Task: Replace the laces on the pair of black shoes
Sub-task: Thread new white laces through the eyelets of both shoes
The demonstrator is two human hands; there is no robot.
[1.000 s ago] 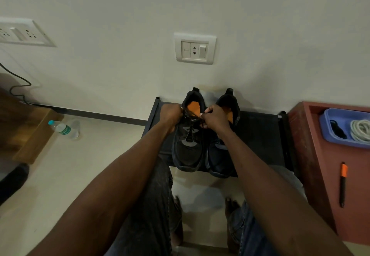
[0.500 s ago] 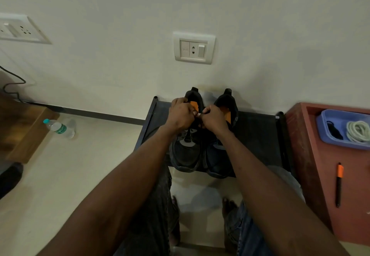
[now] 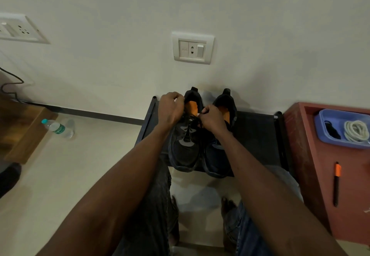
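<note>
Two black shoes with orange insoles stand side by side on a low black rack (image 3: 258,135), toes towards me. Over the left shoe (image 3: 185,151) my left hand (image 3: 171,108) is curled near the collar, gripping a black lace (image 3: 192,118). My right hand (image 3: 213,118) pinches the same lace above the eyelets, between the two shoes. The right shoe (image 3: 217,159) is partly hidden behind my right hand and wrist. A coil of white laces (image 3: 356,130) and a black bundle (image 3: 331,129) lie in a blue tray (image 3: 322,115) at the right.
The blue tray sits on a red cabinet (image 3: 312,171), which also carries a black pen with an orange cap (image 3: 336,183). A plastic water bottle (image 3: 58,128) lies on the floor at the left beside a wooden step (image 3: 26,133). My knees and bare feet are below the rack.
My left hand has moved left and up, away from my right hand, drawing the lace out. My right hand stays over the tongue of the left shoe.
</note>
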